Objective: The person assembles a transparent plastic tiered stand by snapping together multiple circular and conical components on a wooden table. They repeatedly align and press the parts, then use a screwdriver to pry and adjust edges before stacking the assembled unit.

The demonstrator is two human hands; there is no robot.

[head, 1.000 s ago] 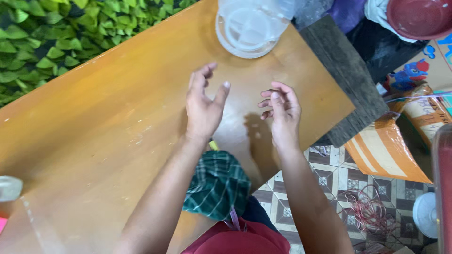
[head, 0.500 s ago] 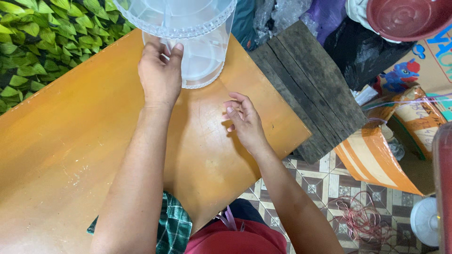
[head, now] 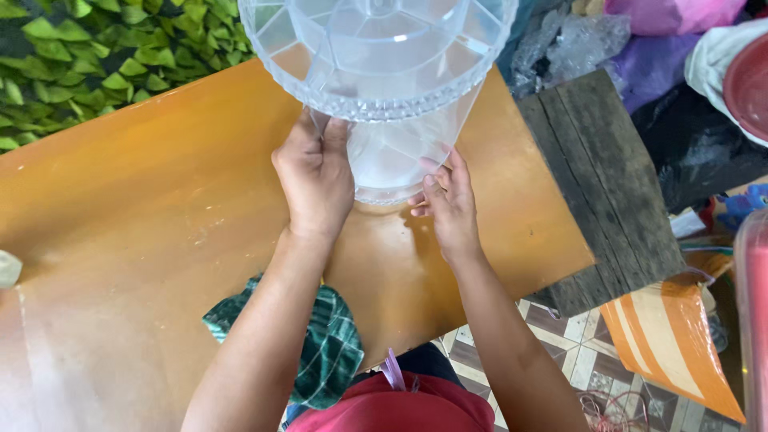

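Note:
A large clear plastic container with a ribbed, flared rim stands on the orange wooden table, near its far edge. My left hand grips its left side low down, fingers wrapped around the wall. My right hand presses against its lower right side with fingers spread on the plastic. Both hands hold the container just above the tabletop.
A green checked cloth lies at the table's near edge. A dark weathered wooden block sits to the right. Green leaf wall at upper left. Orange striped bag, plastic bags and a red basin crowd the right.
The container came much closer and larger in view. My left hand went from empty above the table to gripping it, and my right hand has now joined on its right side.

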